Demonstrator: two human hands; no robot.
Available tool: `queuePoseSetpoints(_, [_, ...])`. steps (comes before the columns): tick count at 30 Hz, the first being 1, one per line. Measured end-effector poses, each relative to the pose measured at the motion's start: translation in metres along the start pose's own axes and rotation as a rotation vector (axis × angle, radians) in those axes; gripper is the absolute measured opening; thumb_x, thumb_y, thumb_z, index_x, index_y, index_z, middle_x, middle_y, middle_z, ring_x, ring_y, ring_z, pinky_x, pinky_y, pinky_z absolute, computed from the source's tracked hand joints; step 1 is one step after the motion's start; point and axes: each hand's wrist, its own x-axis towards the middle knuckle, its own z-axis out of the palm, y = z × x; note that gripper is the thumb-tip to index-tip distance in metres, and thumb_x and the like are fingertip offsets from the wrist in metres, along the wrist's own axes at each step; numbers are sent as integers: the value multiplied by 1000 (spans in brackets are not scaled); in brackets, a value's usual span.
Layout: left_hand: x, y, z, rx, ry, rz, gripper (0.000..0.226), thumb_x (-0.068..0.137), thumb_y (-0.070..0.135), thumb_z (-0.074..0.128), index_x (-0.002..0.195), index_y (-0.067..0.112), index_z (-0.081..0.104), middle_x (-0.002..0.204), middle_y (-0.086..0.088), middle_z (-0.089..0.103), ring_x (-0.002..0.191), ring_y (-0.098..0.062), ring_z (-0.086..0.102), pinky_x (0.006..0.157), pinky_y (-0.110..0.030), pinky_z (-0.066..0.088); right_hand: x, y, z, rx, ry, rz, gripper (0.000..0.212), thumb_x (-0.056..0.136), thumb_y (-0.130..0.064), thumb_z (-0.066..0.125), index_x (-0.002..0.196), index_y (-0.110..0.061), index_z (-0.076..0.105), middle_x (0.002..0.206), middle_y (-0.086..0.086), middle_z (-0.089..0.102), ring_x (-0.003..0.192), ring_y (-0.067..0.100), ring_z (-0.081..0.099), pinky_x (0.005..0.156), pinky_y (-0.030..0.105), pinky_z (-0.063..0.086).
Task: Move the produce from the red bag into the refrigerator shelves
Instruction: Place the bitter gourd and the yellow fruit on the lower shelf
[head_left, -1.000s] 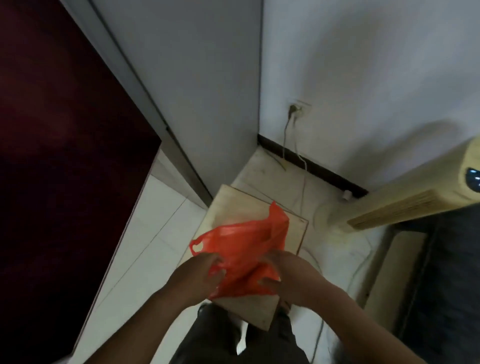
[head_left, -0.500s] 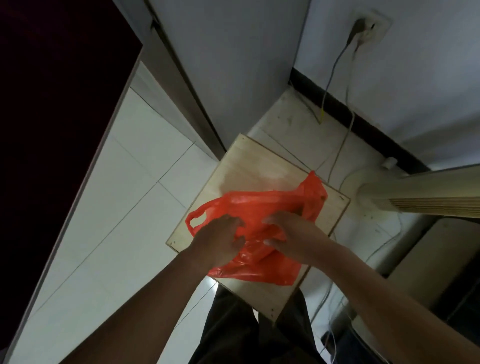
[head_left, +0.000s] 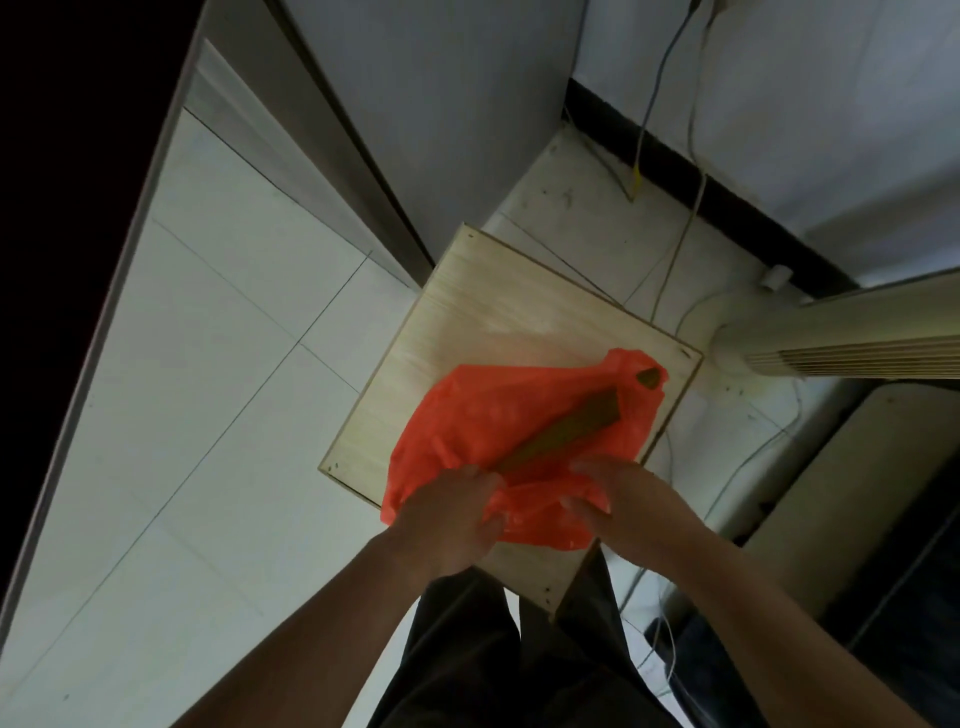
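Plastic, thin and bright, makes up the red bag (head_left: 493, 415), which lies slumped on a pale wooden board (head_left: 467, 312) set low above the floor tiles (head_left: 208, 364). The bag's mouth faces the person and is parted, and through the gap shows a long green vegetable (head_left: 566, 428), dull olive in this light, lying slantwise inside from the near middle toward the far right corner. Its far tip appears again through the handle hole (head_left: 649, 376) at that corner. Whether anything else sits in the bag cannot be told, since the folds hide the rest. The left hand (head_left: 447, 519) is at the near left edge of the bag, fingers curled down over the plastic and gripping it, the knuckles facing up. The right hand (head_left: 623, 504) is at the near right edge, thumb and fingers closed on a fold of the plastic and pinching it. The two hands sit apart, with the bag's opening between them, and neither touches the vegetable. Beyond the board, cables (head_left: 675, 249) run down the wall to the floor, and a cream ribbed appliance (head_left: 857, 332) stands to the right. Dark trousers (head_left: 467, 649) fill the bottom of the view beneath the forearms.
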Motion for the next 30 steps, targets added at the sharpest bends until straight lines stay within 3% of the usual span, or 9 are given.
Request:
queuePoseSetpoints(5, [5,22,-28,-53,149,123,37,93,34,47,127,21,52,120,3,54,109,-13,52,92,-29,44,-7,-12,-32,89,282,-99,33,90,-34,53,123,-31,49,116,-17,49,103,1,48,85,18,41])
queuePoseSetpoints(7, [11,28,-41,-37,213,146,36,94,34,47,127,20,52,121,3,55,110,-14,53,93,-28,43,2,-11,-49,86,431,-99,31,90,-33,53,121,-29,51,119,-13,50,104,5,49,87,23,43])
queuePoseSetpoints(11, [26,39,-59,-11,314,156,36,94,34,46,127,21,51,129,3,52,117,-14,49,98,-29,41,33,4,-70,154,678,89,41,90,-31,57,129,-24,49,138,-1,42,123,18,42,93,27,35])
queuePoseSetpoints(13, [36,46,-61,-15,299,159,35,94,34,47,126,21,51,129,1,53,118,-15,47,99,-32,41,48,15,-71,159,670,152,50,87,-37,59,134,-28,44,144,-1,35,131,21,35,98,33,35])
queuePoseSetpoints(16, [50,54,-57,7,248,164,34,94,34,47,125,22,51,128,3,52,117,-14,47,100,-31,40,65,34,-63,145,501,196,60,84,-43,61,138,-33,38,150,0,28,135,25,31,103,42,38])
queuePoseSetpoints(20, [61,60,-48,-1,203,177,33,92,33,49,123,22,53,122,1,53,113,-16,49,95,-35,42,67,57,-45,118,327,209,51,87,-32,54,136,-32,41,147,3,33,129,27,40,101,39,42])
queuePoseSetpoints(23, [68,62,-40,-6,193,170,31,92,32,50,121,21,55,121,1,54,111,-17,50,93,-33,41,56,67,-39,178,349,220,44,87,-22,52,130,-25,49,141,2,39,118,22,47,92,34,47])
queuePoseSetpoints(26, [76,62,-32,7,168,153,32,92,31,51,122,21,54,123,0,54,114,-16,49,93,-29,39,48,72,-40,327,432,221,36,87,-16,54,123,-18,56,129,3,48,103,12,47,81,22,39])
queuePoseSetpoints(30, [89,65,-21,1,141,129,32,91,31,51,122,21,54,122,1,54,112,-16,50,93,-30,41,46,74,-42,424,486,212,35,87,-15,57,122,-16,57,124,3,52,107,11,48,85,19,33])
